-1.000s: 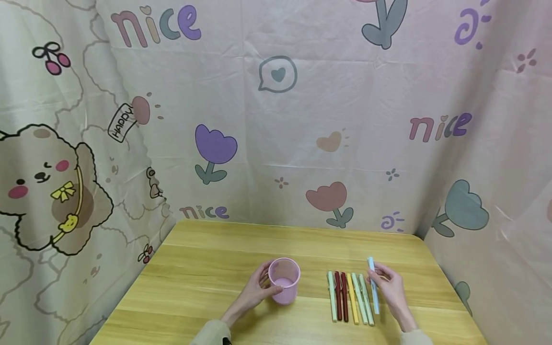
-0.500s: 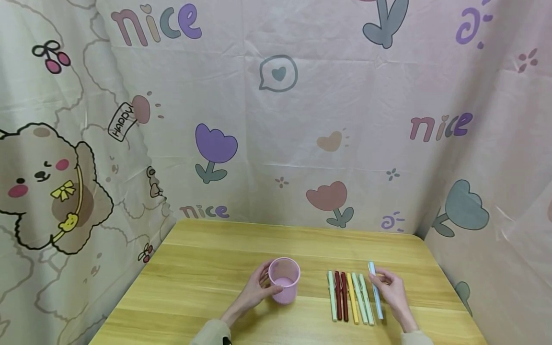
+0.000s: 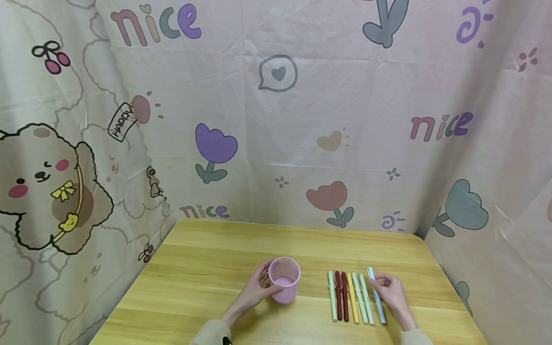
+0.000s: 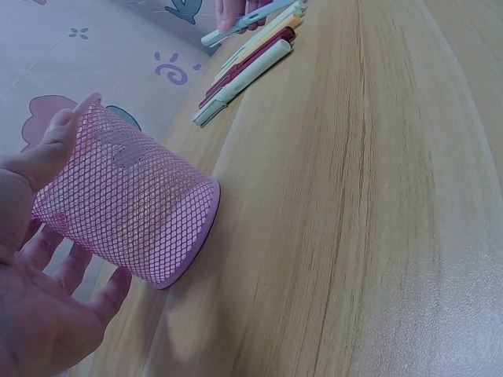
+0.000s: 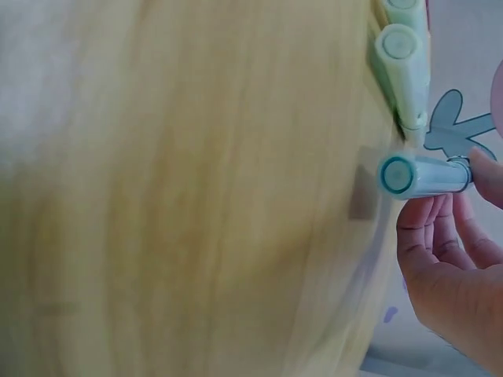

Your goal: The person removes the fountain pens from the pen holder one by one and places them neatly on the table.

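Note:
My left hand (image 3: 254,291) holds a pink mesh pen cup (image 3: 285,293) upright on the table, thumb at the rim and fingers round its far side. Nothing shows inside the cup (image 4: 134,196). To the right, my right hand (image 3: 392,291) pinches a light blue pen (image 3: 378,302) between thumb and fingers near its upper end. In the right wrist view the pen's round end (image 5: 398,174) faces the camera, close over the table. Left of it lies a row of pens: light green (image 3: 332,297), two dark red (image 3: 338,297), yellow (image 3: 353,299), and two more light green (image 3: 366,299).
The wooden table (image 3: 207,258) runs back to a printed curtain (image 3: 276,120) that also hangs along both sides. The pen row lies between the cup and my right hand, with a gap of bare wood beside the cup.
My right hand has brought the light blue pen down and slightly right, its near end now slanting away from the row. The left hand and cup have stayed put.

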Tool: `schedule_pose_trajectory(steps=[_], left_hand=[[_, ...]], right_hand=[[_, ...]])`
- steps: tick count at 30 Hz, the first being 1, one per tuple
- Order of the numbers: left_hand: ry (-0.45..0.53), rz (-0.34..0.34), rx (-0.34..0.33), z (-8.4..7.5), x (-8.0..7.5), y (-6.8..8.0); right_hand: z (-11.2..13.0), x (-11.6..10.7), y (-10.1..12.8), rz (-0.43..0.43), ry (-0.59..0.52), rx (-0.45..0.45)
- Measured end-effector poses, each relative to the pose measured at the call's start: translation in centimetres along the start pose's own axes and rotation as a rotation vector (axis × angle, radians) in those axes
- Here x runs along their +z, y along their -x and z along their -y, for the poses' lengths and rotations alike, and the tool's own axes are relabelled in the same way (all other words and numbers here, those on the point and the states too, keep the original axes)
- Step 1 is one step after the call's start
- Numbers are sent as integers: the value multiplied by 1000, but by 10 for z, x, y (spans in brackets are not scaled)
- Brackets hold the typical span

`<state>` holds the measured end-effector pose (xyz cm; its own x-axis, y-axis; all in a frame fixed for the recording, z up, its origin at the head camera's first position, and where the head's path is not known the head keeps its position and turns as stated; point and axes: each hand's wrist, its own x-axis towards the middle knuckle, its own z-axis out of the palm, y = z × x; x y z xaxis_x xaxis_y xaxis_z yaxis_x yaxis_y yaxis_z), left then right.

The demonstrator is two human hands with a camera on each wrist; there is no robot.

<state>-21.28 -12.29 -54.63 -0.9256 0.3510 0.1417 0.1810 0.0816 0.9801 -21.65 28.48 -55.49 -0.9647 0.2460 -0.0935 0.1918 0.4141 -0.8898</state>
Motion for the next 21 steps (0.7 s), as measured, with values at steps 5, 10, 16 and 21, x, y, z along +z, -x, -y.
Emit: schedule_pose_trajectory(steps=[5,10,16,21], left_hand=[[-13,1,2,1,0,0],[-13,0,5,2,0,0],[-12,5,-1,2,0,0],[-8,-1,-13,2,-1,0]], right_hand=[[-2,-1,-2,22,-14,35],[-3,-2,-4,34,-5,51],[-6,-2,-6,36,33,62],[-7,-1,-8,39,52,50]])
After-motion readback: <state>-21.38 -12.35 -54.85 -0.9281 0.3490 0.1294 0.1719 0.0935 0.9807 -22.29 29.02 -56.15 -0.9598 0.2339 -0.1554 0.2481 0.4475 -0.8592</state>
